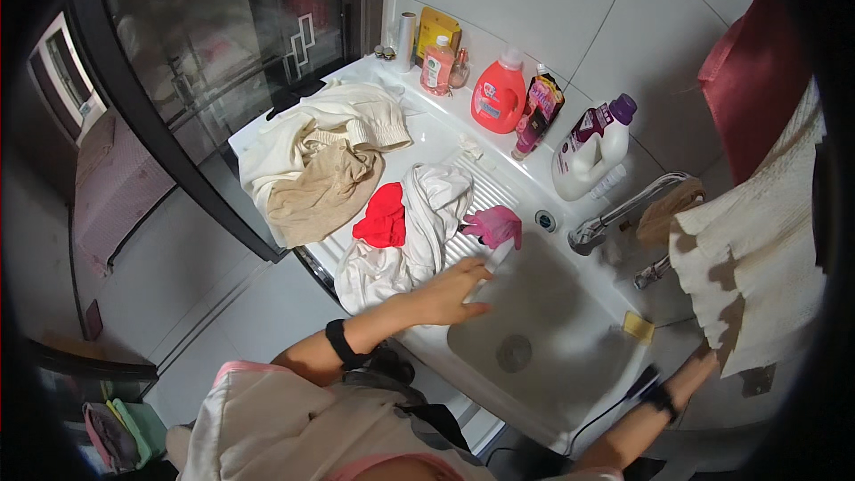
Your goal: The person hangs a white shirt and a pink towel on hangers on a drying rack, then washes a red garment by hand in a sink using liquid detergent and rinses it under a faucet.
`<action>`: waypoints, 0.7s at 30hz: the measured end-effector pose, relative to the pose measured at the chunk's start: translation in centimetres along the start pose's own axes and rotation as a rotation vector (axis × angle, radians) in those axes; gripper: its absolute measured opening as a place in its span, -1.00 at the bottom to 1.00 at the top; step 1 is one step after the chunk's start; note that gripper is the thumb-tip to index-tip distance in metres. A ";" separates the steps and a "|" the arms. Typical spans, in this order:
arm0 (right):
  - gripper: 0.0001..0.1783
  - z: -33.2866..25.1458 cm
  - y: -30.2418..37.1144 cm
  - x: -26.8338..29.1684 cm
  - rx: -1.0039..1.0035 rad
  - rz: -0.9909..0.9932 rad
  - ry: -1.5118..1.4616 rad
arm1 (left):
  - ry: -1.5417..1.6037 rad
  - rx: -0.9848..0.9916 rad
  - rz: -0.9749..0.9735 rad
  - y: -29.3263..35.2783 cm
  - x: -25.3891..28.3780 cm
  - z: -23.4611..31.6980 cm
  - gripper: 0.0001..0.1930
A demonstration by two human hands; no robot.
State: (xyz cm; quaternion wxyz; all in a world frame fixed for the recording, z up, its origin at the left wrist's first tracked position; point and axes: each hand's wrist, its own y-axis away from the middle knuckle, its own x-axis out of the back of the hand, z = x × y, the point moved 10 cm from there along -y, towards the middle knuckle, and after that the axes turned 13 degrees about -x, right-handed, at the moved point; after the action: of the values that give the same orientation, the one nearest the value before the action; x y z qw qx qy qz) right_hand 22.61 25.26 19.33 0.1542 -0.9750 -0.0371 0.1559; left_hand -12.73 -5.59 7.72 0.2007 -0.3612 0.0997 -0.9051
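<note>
Sink unit: spanning the middle of the view, white, with a deep basin on the right and a ribbed washboard slope on the left.
Wall: rising behind the sink in large pale tiles.
Glass door: standing dark-framed to the left of the sink.
Cream garments: lying heaped on the far left end of the sink top, a tan piece folded among them.
Pale ruffled cloth: hanging at the right edge, above the right hand.
White cloth: lying crumpled on the washboard, just left of the left hand.
Red cloth: resting on the white cloth, touching it.
White detergent bottle: standing purple-capped on the back ledge, near the tap.
Red detergent bottle: standing on the back ledge beside a dark refill pouch.
Tap: reaching out over the basin from the right rear.
Pink glove: lying on the washboard edge, just beyond the left fingertips, not clearly touching them.
Left hand: resting flat on the basin's left rim, fingers spread and released, grasping nothing; black band on the wrist.
Right hand: reaching up to the hem of the ruffled cloth, mostly hidden; grip impossible to tell.
Yellow sponge: sitting on the basin's right rim.
</note>
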 end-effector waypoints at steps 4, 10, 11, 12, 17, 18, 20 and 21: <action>-0.63 -2.1 -1.7 3.7 0.039 -0.010 -0.099 | -0.077 0.062 0.042 1.1 2.4 -0.4 -0.49; -0.62 -13.7 -7.4 3.6 0.328 -0.470 -0.382 | -0.052 0.132 0.093 2.8 4.0 -0.4 -0.51; -0.63 -15.7 -7.8 1.8 0.344 -0.445 -0.449 | -0.053 0.090 0.091 2.5 3.8 0.3 -0.51; -0.58 -17.0 -7.9 5.0 0.374 0.193 -0.278 | -0.025 0.108 0.095 2.7 3.9 0.2 -0.51; -0.56 -17.9 2.5 -9.0 0.628 0.186 0.062 | 0.030 0.087 0.134 2.1 5.4 0.4 -0.50; -0.56 -15.3 1.2 -9.3 0.485 0.113 -0.047 | 0.070 0.136 0.116 2.2 6.2 0.7 -0.50; -0.55 -13.2 0.8 -8.1 0.288 0.053 -0.191 | 0.058 0.054 0.091 1.2 6.7 0.2 -0.50; -0.55 -11.0 0.1 -8.4 0.191 0.021 -0.253 | 0.050 0.044 0.085 1.3 7.3 0.3 -0.50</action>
State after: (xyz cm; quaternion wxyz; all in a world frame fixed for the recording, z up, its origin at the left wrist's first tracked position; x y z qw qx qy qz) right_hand 18.13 20.94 31.67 0.2387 -0.9288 -0.0312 0.2817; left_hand -17.01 -9.95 12.00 0.2443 -0.3295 0.0999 -0.9065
